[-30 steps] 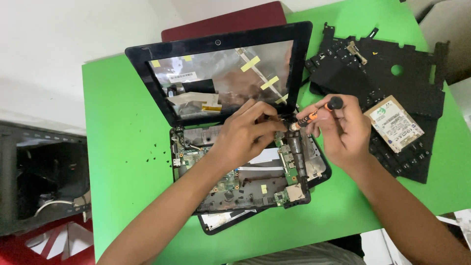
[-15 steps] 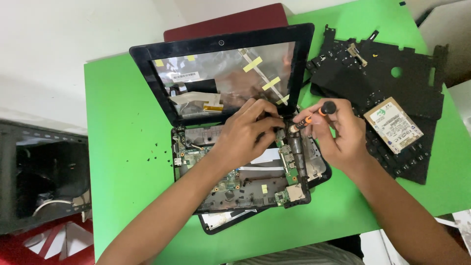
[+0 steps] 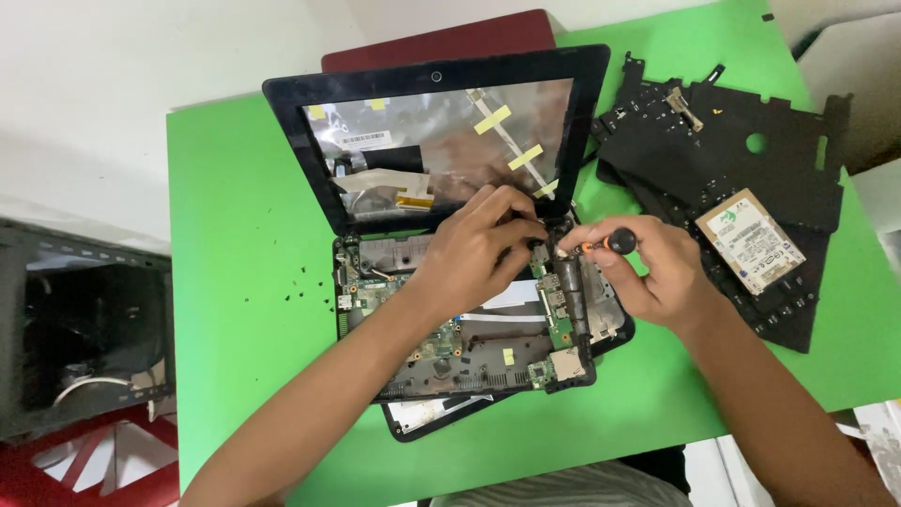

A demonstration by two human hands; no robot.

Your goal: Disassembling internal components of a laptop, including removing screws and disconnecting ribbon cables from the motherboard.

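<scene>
while your right hand [image 3: 657, 282] pinched a small screwdriver [image 3: 601, 246] with a black cap and an orange collar, its fingers were curled shut around the handle and the tip pointed across toward your other hand, at the right hinge corner of the opened laptop [image 3: 469, 310]. your left hand [image 3: 479, 249] lay just beside that tip, fingers bent and pressed down on the hinge area; i could not tell whether it gripped anything small there, but it looked placed to steady the chassis while the driver bore on a screw. the laptop sat directly under both hands, its keyboard deck gone so that one green circuit board [image 3: 450, 333] was bare below your left wrist. beyond your left fingertips stood the single screen frame [image 3: 436, 141], emptied of its panel, with three yellowish tape strips showing across the foil backing, probably there to hold the cables flat. to the outer side of your right hand lay a heap of black plastic panels [image 3: 741, 160], at least two overlapping, put clear of the work, and on them one silver hard drive [image 3: 749, 240], near your right knuckles. small dark specks, likely loose screws [image 3: 282, 282], were scattered on the green table [image 3: 235, 235] well out past your left forearm; they were too small to count.
</scene>
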